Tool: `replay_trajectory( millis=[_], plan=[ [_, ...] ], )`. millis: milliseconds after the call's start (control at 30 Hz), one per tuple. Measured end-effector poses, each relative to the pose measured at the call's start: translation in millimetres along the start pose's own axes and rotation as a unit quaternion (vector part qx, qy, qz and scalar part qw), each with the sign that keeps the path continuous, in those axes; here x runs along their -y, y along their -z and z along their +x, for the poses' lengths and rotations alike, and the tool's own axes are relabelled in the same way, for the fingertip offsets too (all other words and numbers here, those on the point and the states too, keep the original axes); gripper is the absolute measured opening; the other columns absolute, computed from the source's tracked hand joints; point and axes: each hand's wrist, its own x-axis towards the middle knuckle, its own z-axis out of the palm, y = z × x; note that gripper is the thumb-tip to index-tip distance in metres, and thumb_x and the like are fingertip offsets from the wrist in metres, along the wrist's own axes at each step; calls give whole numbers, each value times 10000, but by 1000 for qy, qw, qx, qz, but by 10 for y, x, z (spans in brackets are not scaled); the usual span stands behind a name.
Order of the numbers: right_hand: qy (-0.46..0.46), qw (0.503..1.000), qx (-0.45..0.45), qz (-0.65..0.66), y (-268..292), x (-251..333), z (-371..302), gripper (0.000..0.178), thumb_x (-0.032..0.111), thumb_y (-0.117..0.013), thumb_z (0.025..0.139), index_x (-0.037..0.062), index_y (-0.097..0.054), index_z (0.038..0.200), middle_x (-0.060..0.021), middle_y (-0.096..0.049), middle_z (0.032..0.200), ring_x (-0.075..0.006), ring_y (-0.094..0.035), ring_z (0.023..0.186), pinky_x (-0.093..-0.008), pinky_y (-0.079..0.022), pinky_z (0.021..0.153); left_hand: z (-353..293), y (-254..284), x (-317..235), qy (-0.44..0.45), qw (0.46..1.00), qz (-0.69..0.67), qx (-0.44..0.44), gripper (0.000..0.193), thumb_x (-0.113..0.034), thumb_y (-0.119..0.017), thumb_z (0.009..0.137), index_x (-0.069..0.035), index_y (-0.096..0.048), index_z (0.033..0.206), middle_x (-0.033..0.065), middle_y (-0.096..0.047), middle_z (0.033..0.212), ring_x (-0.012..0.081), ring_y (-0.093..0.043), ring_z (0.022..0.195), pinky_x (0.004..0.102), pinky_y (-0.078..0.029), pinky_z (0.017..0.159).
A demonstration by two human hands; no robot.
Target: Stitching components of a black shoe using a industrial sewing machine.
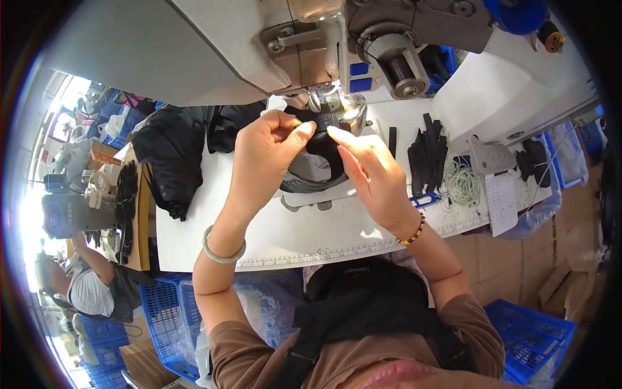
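My left hand [262, 155] pinches the left edge of a black fabric strip [321, 144] between thumb and fingers. On the strip's right edge, the thumb and forefinger of my right hand [376, 175] press together, with the other fingers loosely bent. The strip lies at the needle area of a sewing machine [301, 52], just in front of its shiny metal parts [353, 110]. Below my fingertips the black material curves in a loop, and how its far end sits under the machine is hidden.
Black fabric pieces [172, 155] are heaped left on the white table [259, 246]. Black strips [427, 155], pale cord [460, 183] and a blue-handled tool [424, 200] lie right. Blue crates [528, 337] stand below. At far left a person [91, 288] sits at another machine.
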Motion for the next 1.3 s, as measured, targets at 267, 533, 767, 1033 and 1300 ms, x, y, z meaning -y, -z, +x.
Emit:
replay_trajectory(
  millis=[267, 533, 767, 1033, 1300],
  plan=[
    [1, 999, -41, -21, -49, 36, 1, 381, -67, -599, 821, 52, -585, 1183, -52, -518, 785, -103, -487, 637, -208, -421, 578, 48, 43, -6, 56, 998, -9, 33, 258, -202, -671, 833, 39, -584, 805, -3, -571, 655, 33, -498, 597, 162, -382, 550],
    [-10, 999, -39, 2, -41, 27, 7, 380, -69, -596, 821, 50, -584, 1181, -50, -517, 782, -104, -484, 645, -210, -425, 592, 92, 66, -91, 124, 987, -93, 53, 231, -185, -688, 813, 31, -607, 822, 34, -611, 725, 78, -575, 650, 187, -475, 627],
    [2, 1000, -7, 13, -34, -28, -26, 449, -64, -555, 825, 80, -524, 1249, -46, -473, 842, -119, -512, 683, -228, -459, 661, 118, 94, -133, 165, 977, -121, 67, 182, -129, -675, 817, 43, -631, 854, 47, -624, 772, 89, -583, 681, 198, -506, 668],
    [1, 1000, -30, 4, -44, -1, -31, 344, -51, -595, 832, 48, -571, 1161, -58, -556, 831, -103, -540, 693, -217, -455, 631, 118, 67, -231, 164, 981, -75, 70, 187, -129, -679, 812, 50, -635, 841, 54, -623, 767, 95, -584, 670, 208, -505, 667],
    [-160, 951, -61, 259, -102, -21, -38, 269, 61, -592, 881, 57, -328, 930, 4, -436, 717, 0, -386, 551, -167, -317, 483, 115, 67, -217, 207, 966, -142, 66, 144, -125, -653, 831, 16, -629, 844, 36, -626, 783, 86, -583, 718, 210, -485, 703]
  ],
)
